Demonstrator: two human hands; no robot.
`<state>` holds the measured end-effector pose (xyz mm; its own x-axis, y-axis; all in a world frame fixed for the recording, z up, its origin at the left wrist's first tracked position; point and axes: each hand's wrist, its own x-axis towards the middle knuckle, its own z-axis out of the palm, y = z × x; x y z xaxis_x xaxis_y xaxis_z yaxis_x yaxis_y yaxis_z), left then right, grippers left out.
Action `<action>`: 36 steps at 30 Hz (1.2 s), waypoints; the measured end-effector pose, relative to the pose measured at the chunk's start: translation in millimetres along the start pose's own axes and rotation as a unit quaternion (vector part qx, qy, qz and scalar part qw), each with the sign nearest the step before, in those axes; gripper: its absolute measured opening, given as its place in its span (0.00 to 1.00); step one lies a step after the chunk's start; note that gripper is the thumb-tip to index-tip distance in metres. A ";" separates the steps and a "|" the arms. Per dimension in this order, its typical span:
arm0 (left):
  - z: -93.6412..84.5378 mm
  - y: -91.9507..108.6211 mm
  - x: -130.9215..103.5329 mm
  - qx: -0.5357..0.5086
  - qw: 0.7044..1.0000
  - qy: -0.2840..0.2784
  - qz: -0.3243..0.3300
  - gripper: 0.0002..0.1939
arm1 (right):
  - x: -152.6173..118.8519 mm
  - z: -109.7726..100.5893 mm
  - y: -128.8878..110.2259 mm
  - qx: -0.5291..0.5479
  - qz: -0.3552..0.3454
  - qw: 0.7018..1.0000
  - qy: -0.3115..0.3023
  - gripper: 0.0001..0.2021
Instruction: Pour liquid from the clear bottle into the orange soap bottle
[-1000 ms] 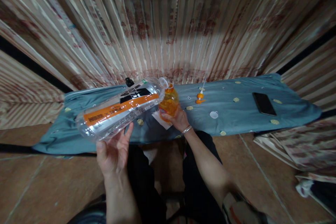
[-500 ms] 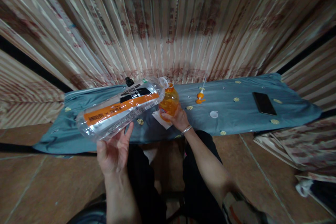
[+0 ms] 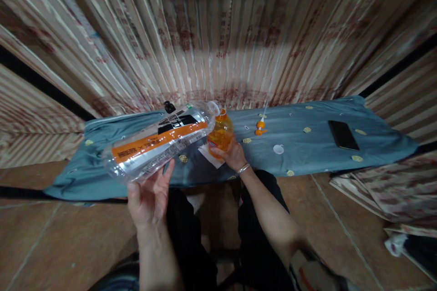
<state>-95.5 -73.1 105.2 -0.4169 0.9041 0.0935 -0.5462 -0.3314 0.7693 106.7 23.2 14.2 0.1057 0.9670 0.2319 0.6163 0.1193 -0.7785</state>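
Note:
A large clear bottle [image 3: 160,141] with an orange and silver label lies tilted across my left hand [image 3: 152,198], which supports it from below. Its mouth points right and meets the neck of an orange see-through bottle [image 3: 220,135]. My right hand [image 3: 232,152] is wrapped round that orange bottle, which stands by a white paper [image 3: 212,158] on the blue cloth. Some liquid shows inside the orange bottle. An orange pump head [image 3: 261,126] with a clear tube lies to the right.
A dark phone [image 3: 343,135] lies at the right of the cloth-covered table [image 3: 300,159]. Behind the clear bottle is a small black object [image 3: 169,107]. A striped curtain [image 3: 218,32] hangs along the back, and black frame bars [image 3: 44,84] slant at both sides.
The clear bottle and my left hand have shifted very slightly to the right. My right hand stays round the orange bottle.

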 end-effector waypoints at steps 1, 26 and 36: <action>0.1 0.0 0.1 0.000 1.000 0.001 -0.001 0.31 | 0.0 0.0 -0.2 0.000 0.000 1.000 -0.001 0.33; -2.5 -1.9 2.0 -0.021 1.000 -0.003 -0.003 0.32 | -1.0 -1.9 -3.6 0.015 0.012 1.000 -0.005 0.31; -5.3 -2.3 2.4 -0.044 0.999 -0.013 -0.005 0.33 | -1.4 -3.2 -7.2 -0.020 0.024 0.999 -0.016 0.33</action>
<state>-99.1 -71.6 100.3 -0.3925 0.9138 0.1046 -0.6120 -0.3444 0.7120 104.6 20.3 21.3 0.1117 0.9780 0.1759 0.6412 0.0643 -0.7647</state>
